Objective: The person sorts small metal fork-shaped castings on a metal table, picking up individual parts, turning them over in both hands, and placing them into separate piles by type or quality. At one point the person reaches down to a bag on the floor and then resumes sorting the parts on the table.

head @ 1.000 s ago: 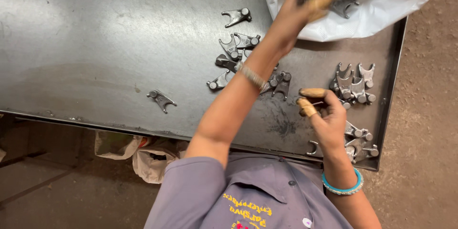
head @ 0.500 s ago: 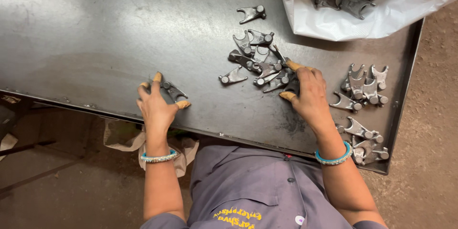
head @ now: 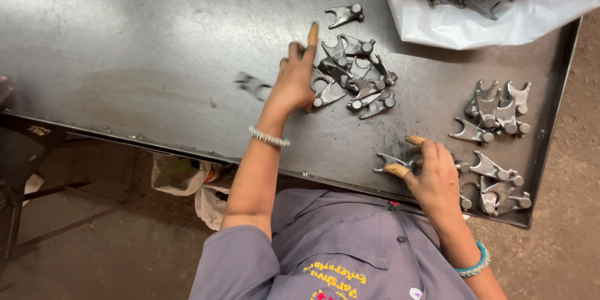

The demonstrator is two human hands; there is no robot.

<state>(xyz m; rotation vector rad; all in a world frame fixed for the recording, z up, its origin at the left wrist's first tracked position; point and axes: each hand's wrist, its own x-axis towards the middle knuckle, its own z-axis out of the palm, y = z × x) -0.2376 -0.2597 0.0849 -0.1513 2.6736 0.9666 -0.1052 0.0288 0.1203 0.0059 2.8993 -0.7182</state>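
A loose pile of dark metal fork-shaped parts [head: 353,78] lies mid-table on the steel table [head: 125,37]. My left hand [head: 295,81], wearing a silver bracelet, rests at the pile's left side with fingers spread and the index finger stretched out. Just left of that hand a single part [head: 253,85] shows as a blur on the table. My right hand [head: 432,175], with a turquoise bangle, sits near the front edge and pinches one fork part [head: 389,162] between thumb and fingers.
A white plastic bag [head: 500,22] full of the same parts stands at the back right. Sorted parts lie in groups at the right [head: 494,112] and front right [head: 500,182]. One part [head: 345,14] lies apart behind the pile. A crumpled bag [head: 181,175] hangs under the table.
My left hand left the lone part at the front left and went right to the pile; that part now blurs. My right hand drew back from the pile to the front edge with a part.
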